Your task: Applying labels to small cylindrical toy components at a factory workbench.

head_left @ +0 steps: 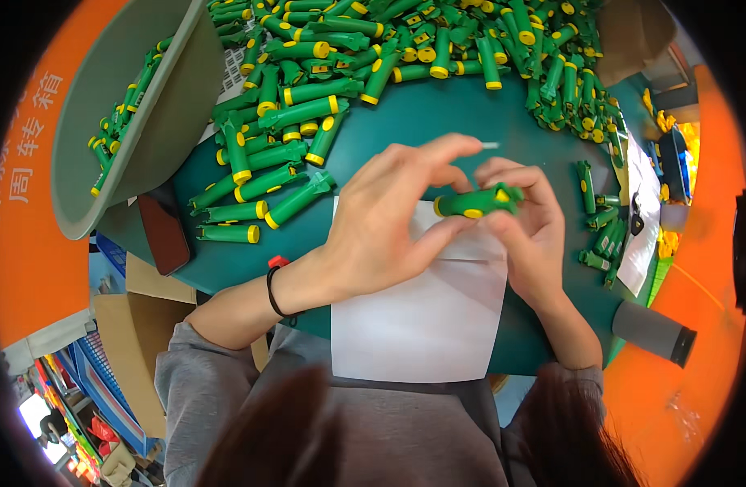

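Observation:
Over a white sheet of paper (413, 325), a green plastic tube (470, 202) with a yellow end and a yellow round button lies between my hands. My right hand (531, 219) grips its jagged end between thumb and fingers. On the other end, the thumb and a bent finger of my left hand (389, 211) close about the yellow rim. The index finger of that hand is stretched out above, with a small pale sliver (491, 145) at its tip, too small to name. A black band circles my left wrist.
Many like green tubes (308, 109) cover the back of the green table (438, 114). A grey tub (137, 154) with more tubes leans at left, near a dark phone (163, 231). Several tubes (604, 235) and a grey cylinder (653, 331) are at right. A cardboard box (129, 349) stands lower left.

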A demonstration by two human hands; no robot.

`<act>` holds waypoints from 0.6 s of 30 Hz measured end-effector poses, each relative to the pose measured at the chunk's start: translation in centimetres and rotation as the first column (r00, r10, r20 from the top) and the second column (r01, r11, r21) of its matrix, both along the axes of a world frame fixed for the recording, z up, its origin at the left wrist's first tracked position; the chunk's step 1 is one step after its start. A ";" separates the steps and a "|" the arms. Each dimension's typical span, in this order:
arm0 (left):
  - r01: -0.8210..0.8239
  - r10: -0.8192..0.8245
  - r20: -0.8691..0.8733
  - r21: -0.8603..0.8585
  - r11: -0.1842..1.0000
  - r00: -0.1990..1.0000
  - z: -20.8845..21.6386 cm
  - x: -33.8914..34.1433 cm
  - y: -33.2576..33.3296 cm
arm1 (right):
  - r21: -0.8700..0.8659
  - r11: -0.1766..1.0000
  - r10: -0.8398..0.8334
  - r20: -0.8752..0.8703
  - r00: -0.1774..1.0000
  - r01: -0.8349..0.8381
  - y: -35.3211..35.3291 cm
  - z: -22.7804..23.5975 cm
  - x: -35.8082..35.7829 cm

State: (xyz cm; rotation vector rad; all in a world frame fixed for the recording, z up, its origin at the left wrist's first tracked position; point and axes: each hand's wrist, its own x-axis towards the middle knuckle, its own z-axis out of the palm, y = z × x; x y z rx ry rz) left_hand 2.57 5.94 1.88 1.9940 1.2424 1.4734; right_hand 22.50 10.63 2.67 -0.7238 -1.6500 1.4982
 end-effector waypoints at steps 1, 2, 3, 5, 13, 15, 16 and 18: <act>0.026 -0.008 0.123 -0.145 0.989 0.992 0.1 0.4 -0.3 | 0.001 1.000 -0.006 -0.001 1.000 0.006 -0.5 0.0 -0.1; 0.092 -0.019 0.226 -0.317 0.944 0.974 1.3 0.2 -0.5 | -0.188 0.980 0.030 -0.161 0.987 -0.060 -1.1 -0.1 -0.4; 0.095 -0.025 0.220 -0.315 0.944 0.975 1.2 0.2 -0.4 | -0.355 0.922 0.035 -0.321 0.946 -0.155 -1.6 0.0 -0.6; 0.278 -0.044 0.584 -0.318 0.907 0.811 0.8 0.2 -0.2 | -0.518 0.820 0.015 -0.409 0.912 -0.246 -2.3 0.4 -0.2; 0.331 -0.066 0.611 -0.333 0.883 0.789 1.5 0.1 -0.2 | -0.352 0.935 -0.112 -0.185 0.976 0.040 -3.1 0.1 0.7; 0.195 -0.041 0.508 -0.253 0.948 0.860 1.8 -2.1 0.3 | -0.209 0.974 -0.119 -0.132 0.984 0.089 -2.7 -0.1 1.5; 0.097 0.024 0.454 -0.240 0.966 0.891 2.1 -2.8 0.0 | -0.157 0.984 -0.108 -0.137 0.985 0.086 -2.3 -0.1 1.8; 0.109 -0.031 0.384 -0.185 0.977 0.923 3.1 -3.4 -0.3 | -0.110 0.991 -0.092 -0.141 0.986 0.077 -2.1 -0.2 1.9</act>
